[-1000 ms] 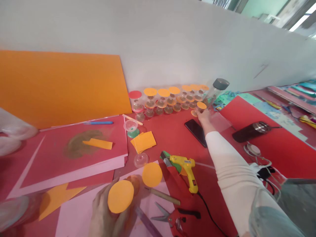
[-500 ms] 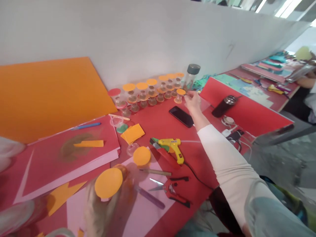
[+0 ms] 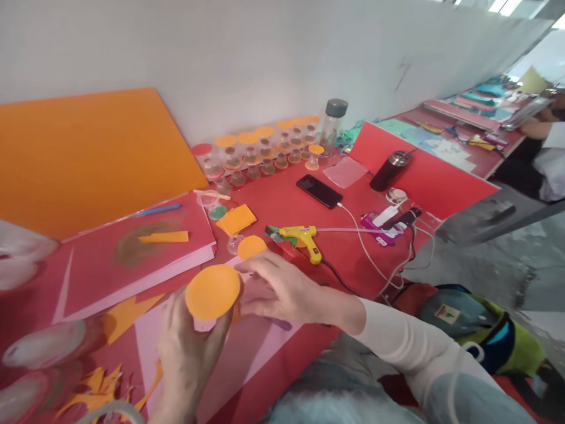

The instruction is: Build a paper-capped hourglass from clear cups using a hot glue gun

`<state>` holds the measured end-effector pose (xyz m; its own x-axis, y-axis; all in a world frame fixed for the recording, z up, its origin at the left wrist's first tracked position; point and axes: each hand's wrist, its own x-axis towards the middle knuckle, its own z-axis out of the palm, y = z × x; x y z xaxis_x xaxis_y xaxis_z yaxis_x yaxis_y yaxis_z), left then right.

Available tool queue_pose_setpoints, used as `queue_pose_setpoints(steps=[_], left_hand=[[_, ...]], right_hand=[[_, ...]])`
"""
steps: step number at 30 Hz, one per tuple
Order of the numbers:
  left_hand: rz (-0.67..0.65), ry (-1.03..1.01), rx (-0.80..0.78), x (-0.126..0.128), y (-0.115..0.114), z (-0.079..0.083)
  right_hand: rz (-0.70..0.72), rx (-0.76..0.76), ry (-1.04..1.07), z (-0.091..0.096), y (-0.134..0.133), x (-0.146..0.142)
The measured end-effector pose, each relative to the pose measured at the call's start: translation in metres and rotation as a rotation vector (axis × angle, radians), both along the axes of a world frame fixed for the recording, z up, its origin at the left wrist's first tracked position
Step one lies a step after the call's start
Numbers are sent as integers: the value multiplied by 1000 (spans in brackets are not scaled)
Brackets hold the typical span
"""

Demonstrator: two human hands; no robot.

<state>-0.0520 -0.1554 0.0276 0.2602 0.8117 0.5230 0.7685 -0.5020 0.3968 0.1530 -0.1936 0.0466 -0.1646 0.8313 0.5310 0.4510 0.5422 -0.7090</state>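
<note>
My left hand (image 3: 185, 347) is wrapped round a piece topped with a round orange paper disc (image 3: 212, 291); the body below the disc is mostly hidden by my fingers. Close on its right side is my right hand (image 3: 286, 288), fingers apart, fingertips at or near the disc's edge; whether they touch it I cannot tell. Just behind my right fingers shows another orange-topped piece (image 3: 251, 247). Along the wall stand several clear hourglass-shaped pieces with orange tops (image 3: 248, 138), and one with a red top (image 3: 202, 149). A single orange-topped piece (image 3: 314, 156) stands in front of the row's right end.
A yellow glue gun (image 3: 304, 237) lies beyond my right hand, its cord trailing right. Further back are a phone (image 3: 319, 191) on a white cable, a glass bottle (image 3: 333, 126), a black flask (image 3: 390, 171) and a purple power strip (image 3: 382, 229). Orange scraps (image 3: 95, 391) lie at lower left.
My right hand has come back from the single piece near the wall to beside my left hand. My left hand has shifted slightly right and up, still holding the orange-topped piece.
</note>
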Motion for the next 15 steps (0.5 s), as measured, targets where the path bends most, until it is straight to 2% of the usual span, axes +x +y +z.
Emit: queue_pose_setpoints(steps=[5,9,11,13,15], left_hand=[[-182,1,142,15,0,5],[-243,-21,190,34,4,8],[-235,-31,181,42,6,10],[-220,-38,174,47,9,13],[-226,-31,202,50,14,14]], right_hand=[[-66,21,-25,-10,4,-6],[-99,92,13,-4,7,0],[-119,137,33,3,12,11],[-197,147,45,9,25,32],[-383,97,63,11,50,63]])
